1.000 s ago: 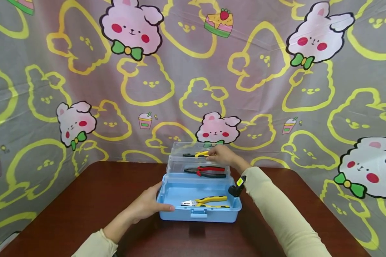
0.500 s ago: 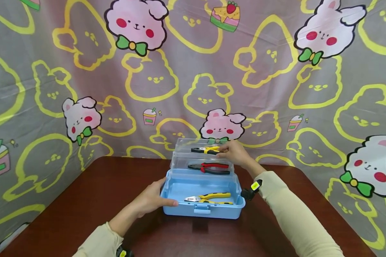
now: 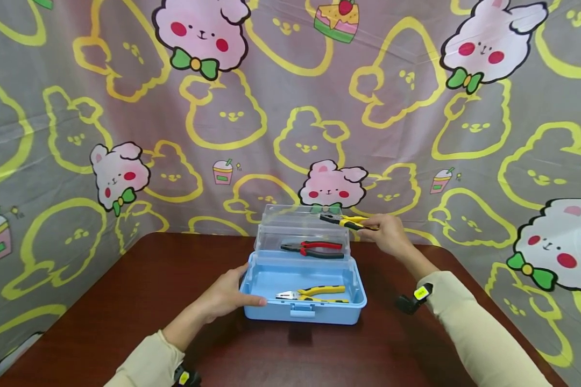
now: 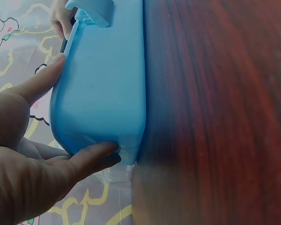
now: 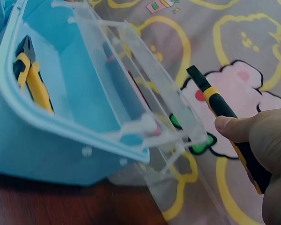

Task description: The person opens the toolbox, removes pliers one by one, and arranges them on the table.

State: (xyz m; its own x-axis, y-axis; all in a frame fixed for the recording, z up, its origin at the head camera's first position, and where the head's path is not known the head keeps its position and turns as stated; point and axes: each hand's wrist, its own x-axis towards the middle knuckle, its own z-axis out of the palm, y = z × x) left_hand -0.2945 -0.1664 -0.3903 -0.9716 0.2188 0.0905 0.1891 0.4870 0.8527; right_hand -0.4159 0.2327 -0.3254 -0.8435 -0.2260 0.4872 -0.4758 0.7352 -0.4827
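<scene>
A light-blue toolbox (image 3: 329,315) stands with its clear trays raised behind it. My left hand (image 3: 222,297) holds its left front corner, thumb along the front rim; in the left wrist view the fingers (image 4: 91,159) lie against the side wall. Yellow-and-black pliers (image 3: 347,222) are pinched by their handles in my right hand (image 3: 389,234), above the top tray's right end, jaws pointing left. In the right wrist view these pliers (image 5: 220,105) are clear of the trays. Red-and-black pliers (image 3: 319,246) lie in the lower clear tray. Another yellow-handled pair of pliers (image 3: 319,291) lies in the blue base.
The toolbox rests on a dark red-brown wooden table (image 3: 174,285). A patterned cloth (image 3: 252,123) hangs behind the table and along its sides. The box's latch (image 3: 302,312) hangs at the front. The clear upper tray (image 3: 290,215) leans up toward the cloth.
My right hand has lifted the yellow-and-black pliers out of the top clear tray and moved them right. The left hand stays on the toolbox corner.
</scene>
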